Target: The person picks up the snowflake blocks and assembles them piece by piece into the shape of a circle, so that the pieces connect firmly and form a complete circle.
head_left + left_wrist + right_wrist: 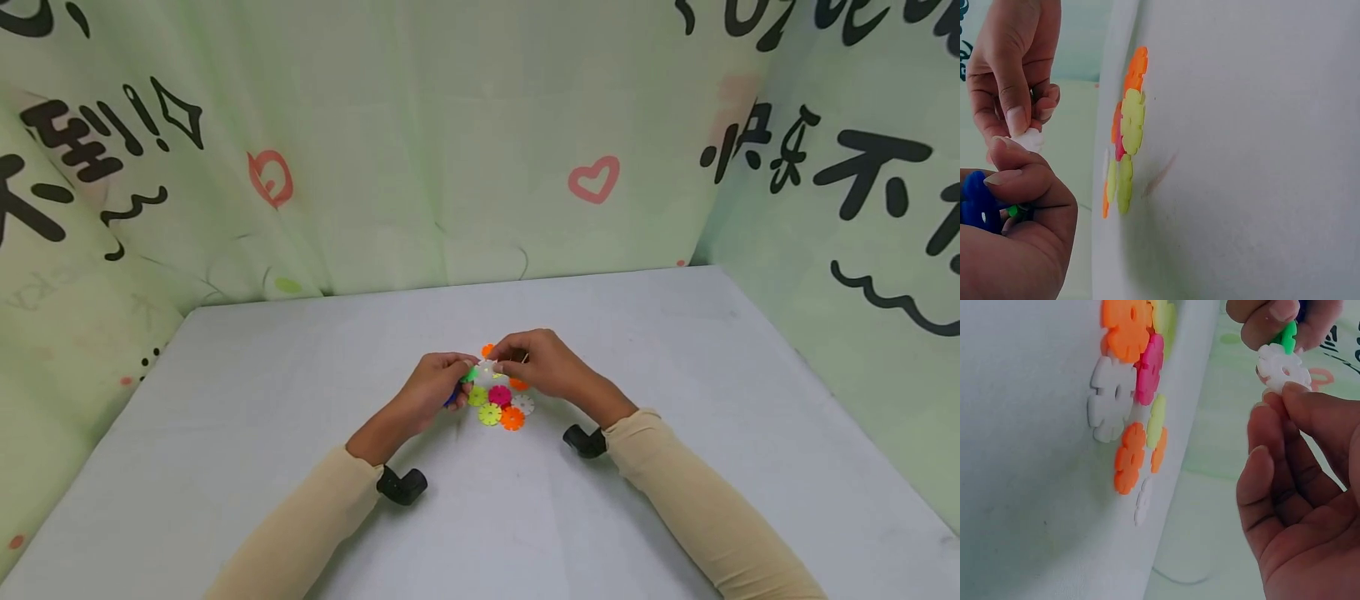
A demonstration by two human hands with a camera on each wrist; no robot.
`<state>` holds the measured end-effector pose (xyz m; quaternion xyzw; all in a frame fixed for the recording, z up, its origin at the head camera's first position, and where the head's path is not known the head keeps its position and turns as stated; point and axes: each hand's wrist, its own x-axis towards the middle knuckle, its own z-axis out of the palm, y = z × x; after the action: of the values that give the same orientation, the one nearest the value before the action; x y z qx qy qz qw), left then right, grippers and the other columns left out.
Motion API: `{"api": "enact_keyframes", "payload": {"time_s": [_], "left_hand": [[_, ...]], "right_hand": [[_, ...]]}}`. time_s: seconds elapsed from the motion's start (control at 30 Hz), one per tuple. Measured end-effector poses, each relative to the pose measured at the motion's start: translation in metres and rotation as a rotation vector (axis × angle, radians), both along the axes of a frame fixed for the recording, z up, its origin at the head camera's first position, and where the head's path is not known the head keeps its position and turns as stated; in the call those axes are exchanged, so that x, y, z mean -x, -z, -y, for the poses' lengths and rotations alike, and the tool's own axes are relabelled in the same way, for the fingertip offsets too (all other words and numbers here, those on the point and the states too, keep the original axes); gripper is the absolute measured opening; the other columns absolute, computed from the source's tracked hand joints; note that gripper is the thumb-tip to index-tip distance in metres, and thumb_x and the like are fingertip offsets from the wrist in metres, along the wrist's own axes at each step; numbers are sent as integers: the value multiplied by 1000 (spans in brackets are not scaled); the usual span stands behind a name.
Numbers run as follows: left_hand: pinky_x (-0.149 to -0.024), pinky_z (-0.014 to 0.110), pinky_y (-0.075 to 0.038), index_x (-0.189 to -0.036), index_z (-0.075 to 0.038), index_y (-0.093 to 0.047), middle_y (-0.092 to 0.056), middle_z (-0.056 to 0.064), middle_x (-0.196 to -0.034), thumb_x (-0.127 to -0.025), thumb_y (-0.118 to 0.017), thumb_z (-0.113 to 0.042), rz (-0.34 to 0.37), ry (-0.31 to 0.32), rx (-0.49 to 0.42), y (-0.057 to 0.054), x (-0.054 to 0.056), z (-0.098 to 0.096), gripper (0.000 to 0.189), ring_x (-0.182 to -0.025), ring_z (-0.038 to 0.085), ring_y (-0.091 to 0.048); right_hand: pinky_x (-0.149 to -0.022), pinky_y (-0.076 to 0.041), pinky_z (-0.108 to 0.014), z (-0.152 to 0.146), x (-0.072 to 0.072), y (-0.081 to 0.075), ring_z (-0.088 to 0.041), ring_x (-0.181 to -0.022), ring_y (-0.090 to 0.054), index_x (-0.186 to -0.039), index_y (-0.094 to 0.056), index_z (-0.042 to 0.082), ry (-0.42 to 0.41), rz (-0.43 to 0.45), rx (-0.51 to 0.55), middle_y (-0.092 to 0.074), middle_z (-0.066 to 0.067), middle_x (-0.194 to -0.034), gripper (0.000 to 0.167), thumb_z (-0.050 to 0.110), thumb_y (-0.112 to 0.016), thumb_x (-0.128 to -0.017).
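Between the fingertips of my right hand (546, 364) is a white notched plastic disc (1280, 367) with a round centre hole, pinched by its edge. My left hand (433, 385) grips a green disc (1288, 336) and a blue disc (980, 203), partly hidden by its fingers. The white disc's edge meets the green one in the right wrist view. Both hands are close together, raised above the table. Below them lie loose discs: a pink one (499, 396), yellow-green ones (490, 414), orange ones (513, 418) and white ones (1113, 397).
A white-covered table (480, 517) spreads around the hands. Pale green curtains (450, 150) with black writing and red hearts stand behind and at both sides. Each wrist carries a black camera mount, one by the left sleeve (300, 533), one by the right sleeve (697, 500).
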<state>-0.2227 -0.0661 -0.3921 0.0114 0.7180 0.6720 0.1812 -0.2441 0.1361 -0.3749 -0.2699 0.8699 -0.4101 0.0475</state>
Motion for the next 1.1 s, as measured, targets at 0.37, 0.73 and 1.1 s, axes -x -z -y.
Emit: {"api": "enact_keyframes", "payload": {"time_s": [0.37, 0.73, 1.1], "left_hand": [[-55, 22, -43, -119, 4, -61, -52, 7, -71, -102, -47, -13, -37, -2, 40, 0, 1, 1, 28, -55, 13, -46], [-53, 22, -41, -120, 4, -60, -50, 6, -70, -102, -43, -11, 15, -30, 21, 1, 1, 3, 28, -55, 14, -43], [-52, 23, -39, -112, 2, -60, -50, 4, -70, -100, -55, -33, -6, 13, 45, 2, 2, 7, 38, -56, 13, -44]], "right_hand": [[-73, -53, -29, 7, -6, 5, -17, -80, -65, -97, -73, 5, 34, 38, 89, -70, 0, -89, 8, 7, -70, -90], [-71, -54, -28, 12, -5, 11, -15, -77, -64, -98, -73, 1, 24, 7, 135, -70, -2, -89, 11, 4, -71, -88], [-68, -53, -32, 7, -2, 11, -23, -75, -64, -98, -74, 5, 14, 29, 120, -70, -3, -89, 12, 13, -71, -90]]}}
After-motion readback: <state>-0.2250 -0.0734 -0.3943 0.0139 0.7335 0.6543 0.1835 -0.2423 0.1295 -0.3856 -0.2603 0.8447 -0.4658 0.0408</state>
